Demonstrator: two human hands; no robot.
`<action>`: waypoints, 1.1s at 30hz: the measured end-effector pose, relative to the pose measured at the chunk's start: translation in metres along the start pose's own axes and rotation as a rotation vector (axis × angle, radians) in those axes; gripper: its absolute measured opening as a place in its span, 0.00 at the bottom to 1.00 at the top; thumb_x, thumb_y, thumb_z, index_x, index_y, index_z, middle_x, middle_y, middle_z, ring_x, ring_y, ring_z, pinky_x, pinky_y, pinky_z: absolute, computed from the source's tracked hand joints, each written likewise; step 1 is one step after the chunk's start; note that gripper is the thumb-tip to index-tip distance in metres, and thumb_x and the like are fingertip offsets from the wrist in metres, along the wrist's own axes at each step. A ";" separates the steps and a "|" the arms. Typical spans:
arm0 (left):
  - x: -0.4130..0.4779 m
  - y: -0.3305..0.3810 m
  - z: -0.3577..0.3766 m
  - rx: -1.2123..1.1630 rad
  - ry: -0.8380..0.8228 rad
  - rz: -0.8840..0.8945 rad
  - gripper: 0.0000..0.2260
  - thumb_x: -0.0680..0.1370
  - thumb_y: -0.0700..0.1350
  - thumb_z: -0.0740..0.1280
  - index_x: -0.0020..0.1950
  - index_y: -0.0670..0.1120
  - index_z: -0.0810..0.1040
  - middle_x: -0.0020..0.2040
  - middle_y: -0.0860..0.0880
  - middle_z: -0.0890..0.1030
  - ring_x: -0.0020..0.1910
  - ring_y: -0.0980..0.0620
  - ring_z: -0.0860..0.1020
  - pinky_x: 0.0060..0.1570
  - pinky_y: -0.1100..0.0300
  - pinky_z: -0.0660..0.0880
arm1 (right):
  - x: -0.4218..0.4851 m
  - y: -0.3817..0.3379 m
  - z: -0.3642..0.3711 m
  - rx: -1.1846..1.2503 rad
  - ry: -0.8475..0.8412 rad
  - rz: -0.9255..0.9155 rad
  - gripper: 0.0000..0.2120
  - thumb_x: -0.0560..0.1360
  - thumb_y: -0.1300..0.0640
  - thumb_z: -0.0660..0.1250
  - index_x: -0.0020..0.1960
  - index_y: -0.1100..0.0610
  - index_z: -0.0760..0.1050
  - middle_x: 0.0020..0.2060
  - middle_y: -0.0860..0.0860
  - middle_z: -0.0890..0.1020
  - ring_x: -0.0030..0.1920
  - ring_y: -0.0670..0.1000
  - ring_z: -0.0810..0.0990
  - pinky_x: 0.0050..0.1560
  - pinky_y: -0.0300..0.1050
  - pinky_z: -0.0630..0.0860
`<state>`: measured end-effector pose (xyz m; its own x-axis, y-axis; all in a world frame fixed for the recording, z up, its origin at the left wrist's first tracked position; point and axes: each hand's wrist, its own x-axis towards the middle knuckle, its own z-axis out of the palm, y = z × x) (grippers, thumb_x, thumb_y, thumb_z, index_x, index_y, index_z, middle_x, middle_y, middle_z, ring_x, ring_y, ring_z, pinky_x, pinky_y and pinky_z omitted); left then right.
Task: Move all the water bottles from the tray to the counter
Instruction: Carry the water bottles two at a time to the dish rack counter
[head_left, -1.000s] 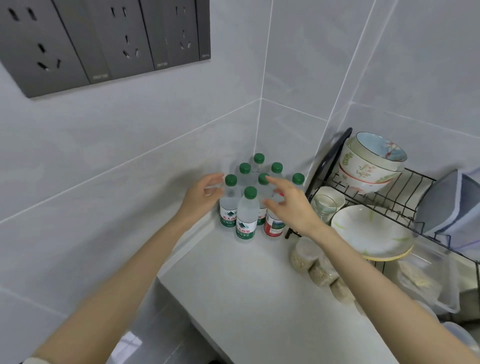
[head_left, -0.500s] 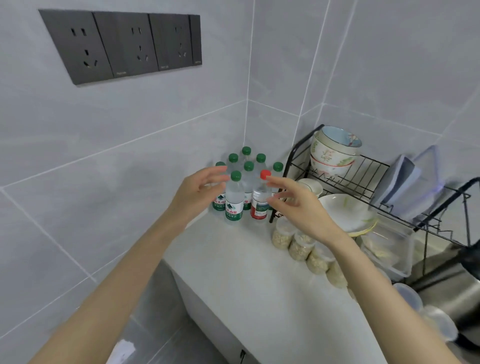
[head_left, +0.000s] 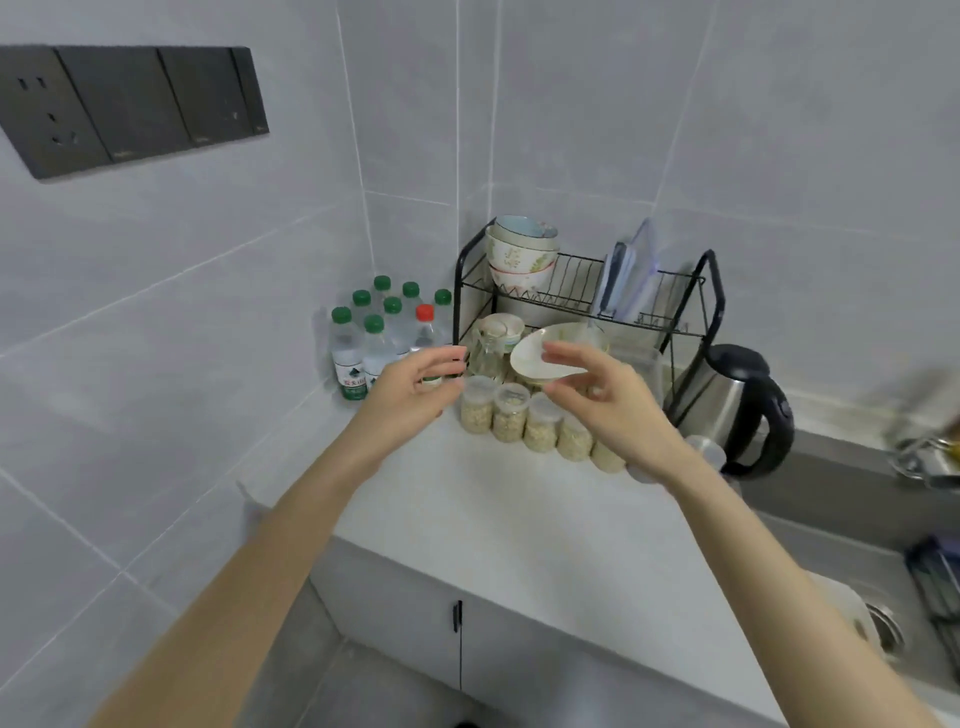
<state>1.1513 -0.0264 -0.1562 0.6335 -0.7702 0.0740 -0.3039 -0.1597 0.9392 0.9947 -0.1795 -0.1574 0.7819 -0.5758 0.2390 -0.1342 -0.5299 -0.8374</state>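
Note:
Several clear water bottles (head_left: 349, 353) with green caps, and one with a red cap (head_left: 425, 325), stand grouped in the corner of the white counter (head_left: 498, 525) against the tiled walls. No tray is in view. My left hand (head_left: 413, 387) hovers in front of the bottles, fingers loosely curled, holding nothing. My right hand (head_left: 602, 387) hovers to the right of it, in front of the dish rack, fingers relaxed and empty. Both hands are above the counter and apart from the bottles.
A black wire dish rack (head_left: 587, 301) holds stacked bowls (head_left: 522, 249), a plate (head_left: 545, 356) and lids. Several small jars of grain (head_left: 511, 418) line up before it. A steel kettle (head_left: 737, 410) stands right, beside a sink (head_left: 852, 499). Wall sockets (head_left: 130, 104) are upper left.
Both hands have drawn back from the bottles and to the right, empty. The camera has pulled away and swung right, bringing the kettle and sink into view.

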 end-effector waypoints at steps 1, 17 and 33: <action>-0.007 0.005 0.011 -0.001 -0.035 0.013 0.16 0.78 0.43 0.65 0.65 0.53 0.74 0.58 0.56 0.79 0.53 0.59 0.79 0.50 0.65 0.76 | -0.017 -0.002 -0.010 -0.007 0.031 0.020 0.19 0.75 0.58 0.68 0.66 0.50 0.73 0.59 0.43 0.79 0.53 0.42 0.80 0.56 0.38 0.76; -0.120 0.119 0.209 -0.079 -0.606 0.278 0.15 0.78 0.41 0.65 0.64 0.53 0.74 0.61 0.54 0.78 0.52 0.59 0.79 0.57 0.53 0.76 | -0.295 -0.012 -0.164 -0.207 0.576 0.301 0.20 0.76 0.56 0.67 0.67 0.48 0.71 0.59 0.41 0.79 0.53 0.40 0.80 0.52 0.36 0.76; -0.449 0.238 0.483 -0.150 -1.241 0.517 0.16 0.79 0.42 0.65 0.66 0.53 0.74 0.62 0.53 0.77 0.57 0.53 0.78 0.59 0.54 0.76 | -0.727 -0.075 -0.271 -0.349 1.159 0.671 0.17 0.76 0.57 0.67 0.64 0.47 0.73 0.59 0.42 0.79 0.53 0.40 0.79 0.46 0.24 0.73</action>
<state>0.4505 -0.0166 -0.1275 -0.6085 -0.7788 0.1527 -0.1795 0.3225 0.9294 0.2716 0.1098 -0.1353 -0.4169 -0.8722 0.2557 -0.5583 0.0237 -0.8293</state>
